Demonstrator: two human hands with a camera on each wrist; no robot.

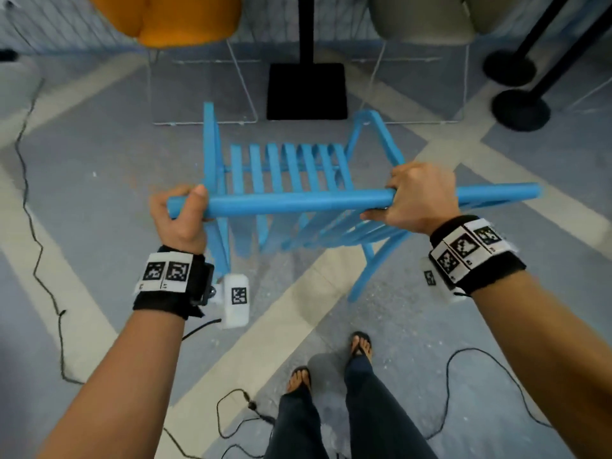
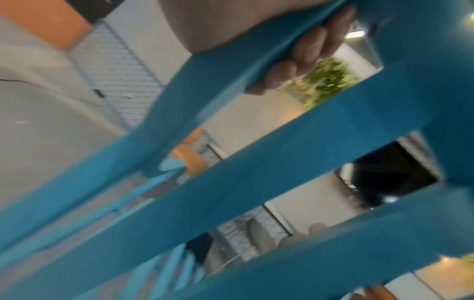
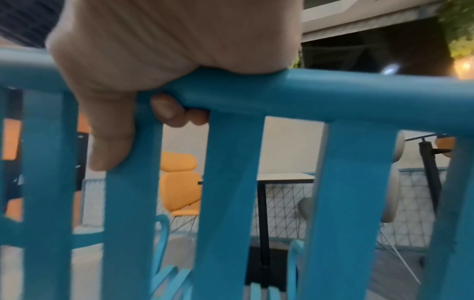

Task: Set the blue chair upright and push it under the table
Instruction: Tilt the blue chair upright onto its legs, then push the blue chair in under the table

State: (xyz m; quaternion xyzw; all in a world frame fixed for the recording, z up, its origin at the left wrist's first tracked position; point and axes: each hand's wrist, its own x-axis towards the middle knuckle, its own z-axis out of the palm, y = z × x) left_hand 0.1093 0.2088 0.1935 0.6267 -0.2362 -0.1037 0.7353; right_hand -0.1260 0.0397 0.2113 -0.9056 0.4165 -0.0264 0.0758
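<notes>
The blue slatted chair [image 1: 291,170] stands in front of me on the floor, seat facing away, its round top rail [image 1: 298,202] nearest to me. My left hand [image 1: 180,213] grips the rail's left end, fingers curled round it [image 2: 307,52]. My right hand [image 1: 419,200] grips the rail right of its middle; the wrist view shows fingers wrapped under the rail [image 3: 169,111] and the thumb on a back slat. The table's black post and square base [image 1: 307,91] stand just beyond the chair; its top [image 3: 284,177] appears through the slats.
An orange chair [image 1: 172,18] and a grey chair [image 1: 427,21] on white wire legs flank the table base. Two black round stanchion bases [image 1: 520,109] stand at the right. Black cables [image 1: 36,246] trail on the floor around my feet [image 1: 331,362].
</notes>
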